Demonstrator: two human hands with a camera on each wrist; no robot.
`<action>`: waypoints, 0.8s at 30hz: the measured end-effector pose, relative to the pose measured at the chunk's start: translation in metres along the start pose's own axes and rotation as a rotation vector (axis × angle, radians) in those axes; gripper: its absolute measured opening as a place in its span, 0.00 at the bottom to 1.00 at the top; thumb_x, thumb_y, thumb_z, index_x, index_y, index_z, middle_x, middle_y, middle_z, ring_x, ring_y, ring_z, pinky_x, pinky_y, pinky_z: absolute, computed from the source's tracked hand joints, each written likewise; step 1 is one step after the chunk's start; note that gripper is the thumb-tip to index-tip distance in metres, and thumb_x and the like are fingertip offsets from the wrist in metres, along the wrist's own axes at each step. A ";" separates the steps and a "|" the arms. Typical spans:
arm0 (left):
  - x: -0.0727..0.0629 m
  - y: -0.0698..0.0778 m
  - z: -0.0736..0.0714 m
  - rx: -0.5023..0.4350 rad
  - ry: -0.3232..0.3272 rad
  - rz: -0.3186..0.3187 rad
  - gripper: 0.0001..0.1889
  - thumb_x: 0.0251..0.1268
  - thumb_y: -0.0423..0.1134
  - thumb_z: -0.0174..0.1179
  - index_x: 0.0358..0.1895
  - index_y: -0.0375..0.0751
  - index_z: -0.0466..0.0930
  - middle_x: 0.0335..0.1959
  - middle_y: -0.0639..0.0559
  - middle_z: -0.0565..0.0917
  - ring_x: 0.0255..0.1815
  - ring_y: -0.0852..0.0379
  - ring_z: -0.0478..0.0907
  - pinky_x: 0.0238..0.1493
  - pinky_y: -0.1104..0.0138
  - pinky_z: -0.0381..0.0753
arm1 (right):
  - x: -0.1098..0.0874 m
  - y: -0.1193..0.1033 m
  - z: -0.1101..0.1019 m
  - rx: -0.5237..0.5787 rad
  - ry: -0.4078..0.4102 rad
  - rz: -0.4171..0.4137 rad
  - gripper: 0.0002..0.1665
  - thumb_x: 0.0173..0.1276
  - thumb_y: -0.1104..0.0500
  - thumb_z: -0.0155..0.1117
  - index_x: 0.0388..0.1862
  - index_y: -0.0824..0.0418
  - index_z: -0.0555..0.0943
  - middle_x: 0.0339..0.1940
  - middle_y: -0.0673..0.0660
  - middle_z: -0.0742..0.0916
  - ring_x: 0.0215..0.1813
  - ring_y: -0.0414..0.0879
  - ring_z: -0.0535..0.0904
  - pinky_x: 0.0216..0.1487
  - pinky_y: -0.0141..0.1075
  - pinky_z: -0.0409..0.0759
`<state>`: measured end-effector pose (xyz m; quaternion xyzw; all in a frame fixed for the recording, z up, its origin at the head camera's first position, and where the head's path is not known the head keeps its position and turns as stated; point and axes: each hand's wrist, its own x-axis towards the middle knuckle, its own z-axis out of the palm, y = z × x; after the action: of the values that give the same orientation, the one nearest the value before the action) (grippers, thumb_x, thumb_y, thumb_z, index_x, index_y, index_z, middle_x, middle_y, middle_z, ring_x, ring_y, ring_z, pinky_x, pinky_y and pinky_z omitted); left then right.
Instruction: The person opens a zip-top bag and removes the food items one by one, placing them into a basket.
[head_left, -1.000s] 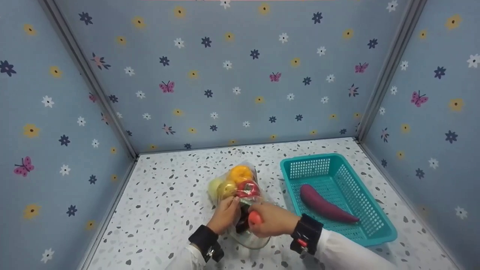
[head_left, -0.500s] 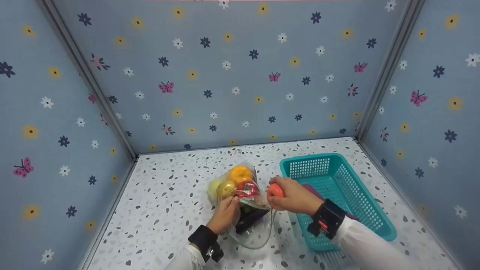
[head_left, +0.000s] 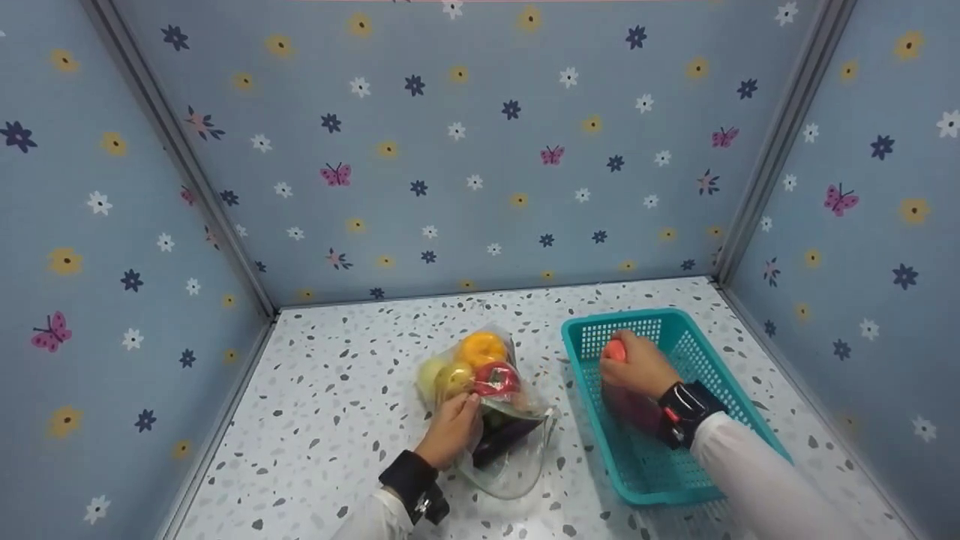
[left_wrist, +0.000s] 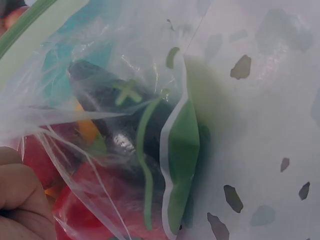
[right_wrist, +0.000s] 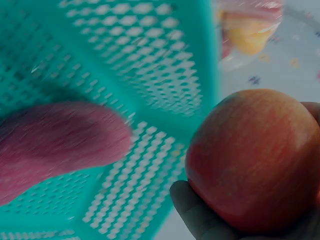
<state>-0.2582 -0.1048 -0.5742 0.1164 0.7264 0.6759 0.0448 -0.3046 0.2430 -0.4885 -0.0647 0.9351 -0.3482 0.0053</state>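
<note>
The right hand grips the peach over the basket's far left part, near the sweet potato. A loose grip could drop and bruise it. To the left, the left hand pinches the clear bag; slackening could close its mouth. Half a second ago, the peach was beside the bag.

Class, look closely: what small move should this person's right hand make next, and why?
Probably lower the reddish fruit into the teal basket and let go: the right hand grips it above the basket, bare basket floor shows beside the long purple vegetable, and the left hand is busy holding the clear bag.
</note>
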 end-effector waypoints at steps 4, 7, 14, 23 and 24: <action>0.000 -0.001 0.000 -0.025 -0.009 -0.005 0.19 0.91 0.35 0.44 0.30 0.42 0.67 0.21 0.58 0.67 0.21 0.66 0.64 0.28 0.73 0.65 | 0.007 0.026 -0.002 -0.059 -0.002 0.095 0.31 0.69 0.57 0.65 0.67 0.71 0.73 0.48 0.65 0.84 0.43 0.53 0.82 0.39 0.40 0.81; 0.000 -0.001 0.000 -0.056 -0.019 -0.006 0.19 0.91 0.34 0.44 0.30 0.38 0.66 0.21 0.58 0.67 0.21 0.65 0.64 0.27 0.73 0.65 | 0.009 0.042 -0.004 -0.115 -0.022 0.155 0.31 0.71 0.55 0.64 0.67 0.72 0.73 0.50 0.68 0.85 0.46 0.56 0.84 0.43 0.45 0.84; 0.000 -0.003 0.000 -0.055 -0.021 -0.004 0.22 0.92 0.35 0.43 0.38 0.15 0.62 0.21 0.58 0.67 0.20 0.65 0.64 0.26 0.73 0.65 | 0.010 0.068 -0.006 -0.151 -0.017 0.171 0.35 0.71 0.54 0.64 0.70 0.75 0.72 0.51 0.71 0.86 0.48 0.60 0.85 0.47 0.53 0.85; 0.000 -0.003 0.001 -0.105 -0.024 -0.038 0.20 0.92 0.35 0.42 0.30 0.35 0.64 0.20 0.59 0.66 0.19 0.65 0.63 0.25 0.74 0.64 | 0.010 0.091 0.000 -0.222 -0.045 0.142 0.33 0.72 0.56 0.64 0.66 0.79 0.72 0.49 0.76 0.86 0.50 0.68 0.85 0.53 0.62 0.85; -0.001 -0.003 0.001 -0.119 -0.026 -0.042 0.20 0.92 0.35 0.42 0.30 0.39 0.64 0.20 0.59 0.66 0.19 0.65 0.63 0.25 0.74 0.64 | 0.011 0.093 0.001 -0.217 -0.051 0.147 0.31 0.72 0.56 0.64 0.64 0.78 0.73 0.47 0.74 0.86 0.49 0.66 0.85 0.51 0.61 0.85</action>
<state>-0.2577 -0.1040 -0.5775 0.1069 0.6865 0.7153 0.0753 -0.3262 0.3111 -0.5492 -0.0053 0.9691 -0.2418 0.0477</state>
